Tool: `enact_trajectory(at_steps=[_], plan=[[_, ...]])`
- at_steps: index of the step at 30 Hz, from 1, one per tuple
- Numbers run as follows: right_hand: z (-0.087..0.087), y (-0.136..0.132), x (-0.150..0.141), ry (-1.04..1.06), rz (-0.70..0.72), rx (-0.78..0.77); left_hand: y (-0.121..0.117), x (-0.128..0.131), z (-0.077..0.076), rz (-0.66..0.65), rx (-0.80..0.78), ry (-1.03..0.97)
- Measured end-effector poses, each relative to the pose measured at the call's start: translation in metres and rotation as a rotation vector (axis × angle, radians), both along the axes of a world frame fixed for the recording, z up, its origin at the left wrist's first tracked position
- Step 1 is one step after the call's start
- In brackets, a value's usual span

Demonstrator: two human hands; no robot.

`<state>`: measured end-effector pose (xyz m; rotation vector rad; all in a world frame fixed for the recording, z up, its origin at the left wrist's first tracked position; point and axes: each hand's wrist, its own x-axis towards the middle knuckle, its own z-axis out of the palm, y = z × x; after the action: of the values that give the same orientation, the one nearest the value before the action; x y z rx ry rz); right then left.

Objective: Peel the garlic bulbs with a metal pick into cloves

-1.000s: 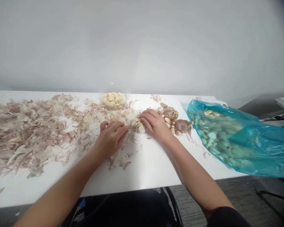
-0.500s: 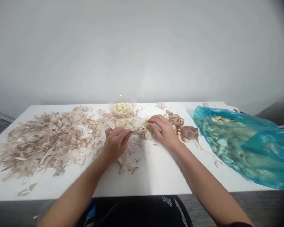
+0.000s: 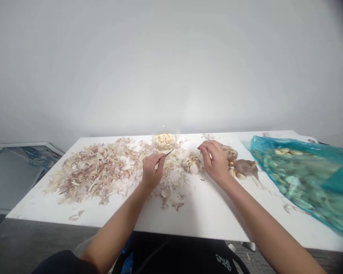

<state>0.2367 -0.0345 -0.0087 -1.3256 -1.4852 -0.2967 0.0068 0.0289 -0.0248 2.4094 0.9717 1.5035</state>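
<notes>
My left hand (image 3: 152,168) is closed around a small knife (image 3: 166,154), whose thin blade points up and right. My right hand (image 3: 215,160) is curled with its fingers pinched on something small that I cannot make out. Between the two hands a partly broken garlic bulb (image 3: 192,163) lies on the white table (image 3: 205,205), touching neither hand. A clear bowl of peeled cloves (image 3: 165,140) stands just behind the knife tip.
A wide heap of garlic skins (image 3: 94,171) covers the table's left half. Unpeeled bulbs and loose cloves (image 3: 242,167) lie right of my right hand. A blue plastic bag of garlic (image 3: 303,179) fills the right end. Behind the table is a grey wall.
My hands have parted: the right hand has come off the bulb and drawn to the right, and the knife tip has lifted away from it. The view has swung up and left.
</notes>
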Motion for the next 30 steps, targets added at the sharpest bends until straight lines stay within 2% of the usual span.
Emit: enact_trajectory(at_steps=[3,7,9,13,17,20,25,30], plan=[[0.025,0.002,-0.017,-0.004,0.046,0.08,0.0,0.0,0.001,-0.004,0.005,-0.068],[0.061,0.011,-0.043,-0.116,0.054,0.171,0.001,0.0,0.0,-0.017,-0.001,-0.145],[0.074,0.017,-0.054,-0.187,0.06,0.088,0.002,0.0,-0.001,-0.011,-0.011,-0.19],[0.09,0.026,-0.069,-0.201,0.111,-0.242,0.007,-0.003,-0.001,0.034,-0.051,-0.308],[0.096,0.03,-0.071,-0.197,0.184,-0.664,0.013,-0.004,-0.005,0.084,-0.133,-0.433],[0.098,0.034,-0.066,-0.181,0.207,-0.827,0.018,-0.004,-0.01,0.096,-0.213,-0.503],[0.095,0.042,-0.057,-0.132,0.176,-0.852,0.026,-0.002,-0.017,0.098,-0.328,-0.607],[0.08,0.052,-0.055,-0.103,0.086,-0.841,0.029,-0.001,-0.019,0.076,-0.425,-0.688]])
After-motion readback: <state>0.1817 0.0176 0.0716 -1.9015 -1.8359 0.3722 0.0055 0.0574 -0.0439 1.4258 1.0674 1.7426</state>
